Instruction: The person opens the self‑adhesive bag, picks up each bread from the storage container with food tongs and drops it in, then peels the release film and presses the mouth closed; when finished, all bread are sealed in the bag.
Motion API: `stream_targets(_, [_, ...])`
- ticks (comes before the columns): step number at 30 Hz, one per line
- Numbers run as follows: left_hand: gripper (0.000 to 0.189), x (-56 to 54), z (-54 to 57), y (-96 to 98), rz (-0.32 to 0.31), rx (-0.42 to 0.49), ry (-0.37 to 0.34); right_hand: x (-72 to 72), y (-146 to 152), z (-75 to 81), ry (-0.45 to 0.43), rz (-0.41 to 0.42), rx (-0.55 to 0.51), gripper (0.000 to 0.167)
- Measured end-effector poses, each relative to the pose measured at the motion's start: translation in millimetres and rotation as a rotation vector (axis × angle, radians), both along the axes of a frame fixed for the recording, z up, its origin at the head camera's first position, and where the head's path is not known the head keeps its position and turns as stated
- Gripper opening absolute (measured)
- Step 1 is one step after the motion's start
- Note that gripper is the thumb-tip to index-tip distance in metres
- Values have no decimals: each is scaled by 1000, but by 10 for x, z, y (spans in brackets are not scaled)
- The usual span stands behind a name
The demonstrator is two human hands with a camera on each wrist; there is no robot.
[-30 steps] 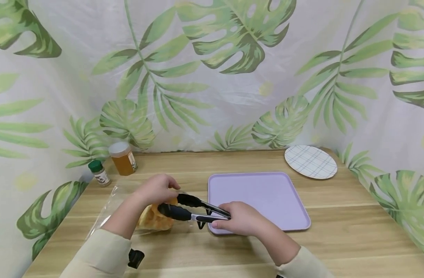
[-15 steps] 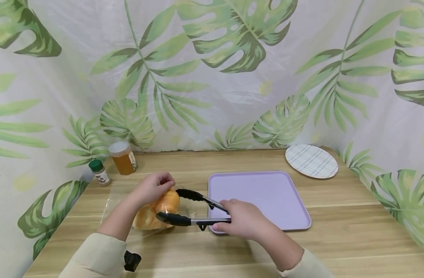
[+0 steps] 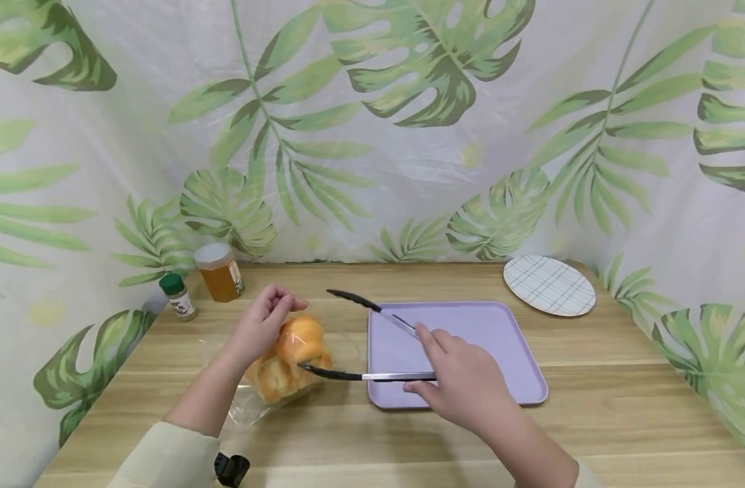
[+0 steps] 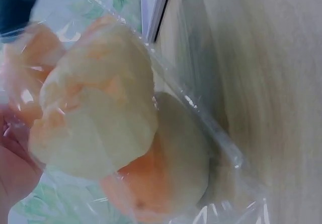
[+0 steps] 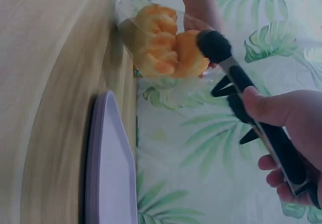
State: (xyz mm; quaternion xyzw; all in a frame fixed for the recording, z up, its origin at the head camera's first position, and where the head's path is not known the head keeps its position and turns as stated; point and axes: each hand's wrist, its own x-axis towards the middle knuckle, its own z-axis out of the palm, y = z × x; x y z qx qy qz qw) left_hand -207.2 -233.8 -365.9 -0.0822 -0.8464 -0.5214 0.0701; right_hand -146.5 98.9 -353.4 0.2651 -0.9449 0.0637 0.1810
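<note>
In the head view my left hand (image 3: 264,327) pinches the clear plastic bag (image 3: 247,407) along its upper side. Orange-topped bread rolls (image 3: 280,376) sit inside it, pale underneath in the left wrist view, where the bag's film (image 4: 221,143) stretches across them. My right hand (image 3: 470,379) grips a pair of black-and-silver tongs (image 3: 399,376) near the hinge end, the arms spread wide. The nearer black tip overlaps the rolls in the head view, while the farther one points past them toward the back. Nothing is between the tips.
A lilac tray (image 3: 470,332) lies right of the bag, beneath the tongs and right hand. At the back right is an oval checked plate (image 3: 549,285). A honey-coloured jar (image 3: 222,274) and a green-capped shaker (image 3: 178,298) stand at the back left. Leaf-printed cloth (image 3: 378,169) hangs behind the wooden table.
The tongs' arms have spread much wider and drawn back rightward from the rolls. The bag and rolls have shifted slightly right, with more of the rolls showing below the left hand.
</note>
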Motion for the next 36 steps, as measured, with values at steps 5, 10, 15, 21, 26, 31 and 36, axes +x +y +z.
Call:
stream_targets(5, [23, 28, 35, 55, 103, 114, 27, 21, 353, 28, -19, -39, -183, 77])
stream_targets(10, [21, 59, 95, 116, 170, 238, 22, -31, 959, -198, -110, -178, -355, 71])
stream_targets(15, [24, 95, 148, 151, 189, 245, 30, -51, 1667, -547, -283, -451, -338, 73])
stream_targets(21, [26, 142, 175, 108, 181, 220, 62, -73, 2161, -814, -487, -662, -284, 98])
stream_targets(26, [23, 163, 170, 76, 208, 251, 69, -119, 2210, -911, -534, -693, -285, 102])
stream_targets(31, [23, 141, 188, 128, 202, 223, 68, -80, 2252, -898, -568, -728, -303, 105])
stream_targets(36, [25, 131, 204, 156, 211, 192, 41, -41, 2293, -863, -633, -700, -249, 102])
